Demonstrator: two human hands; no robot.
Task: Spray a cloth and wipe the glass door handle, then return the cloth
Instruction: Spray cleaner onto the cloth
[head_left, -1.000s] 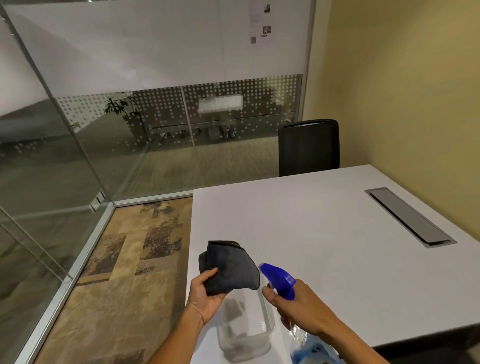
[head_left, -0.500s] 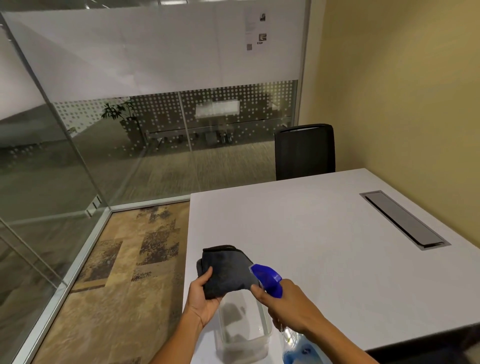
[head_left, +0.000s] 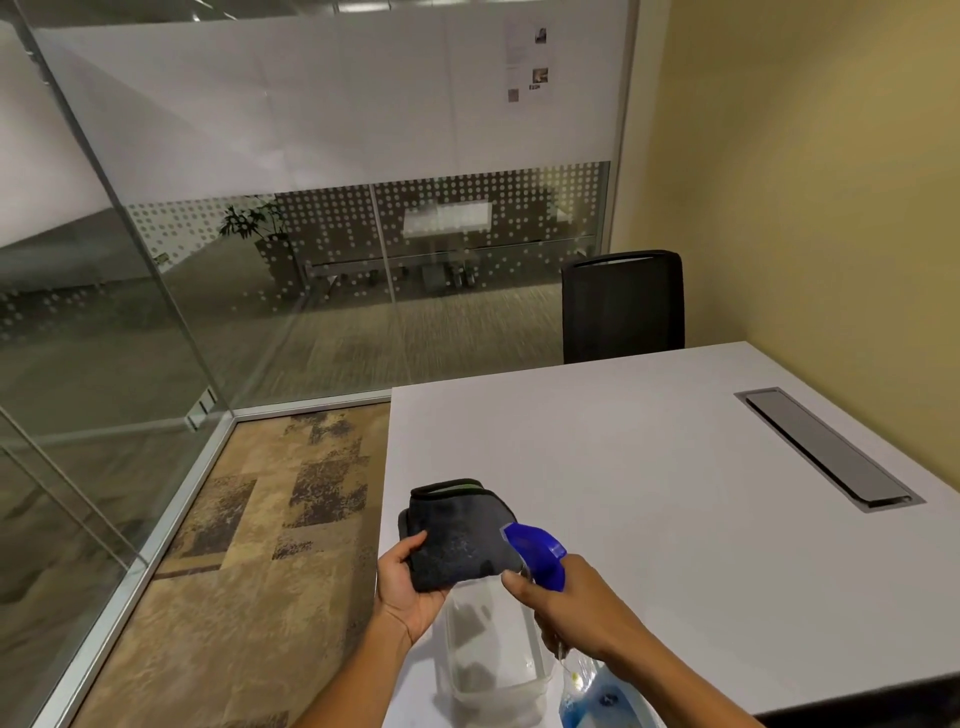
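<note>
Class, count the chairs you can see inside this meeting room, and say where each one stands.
1. A black chair stands at the far edge of the white table, beside the yellow wall. Others may be hidden outside the camera's view.

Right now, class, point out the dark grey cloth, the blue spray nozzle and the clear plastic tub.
dark grey cloth (head_left: 460, 543), head view, centre.
blue spray nozzle (head_left: 537, 551), head view, top.
clear plastic tub (head_left: 496, 675), head view, floor.

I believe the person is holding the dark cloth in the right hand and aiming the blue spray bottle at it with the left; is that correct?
Not quite: the hands are swapped. In the head view the left hand holds the dark cloth, and the right hand aims the blue spray bottle at it.
</note>
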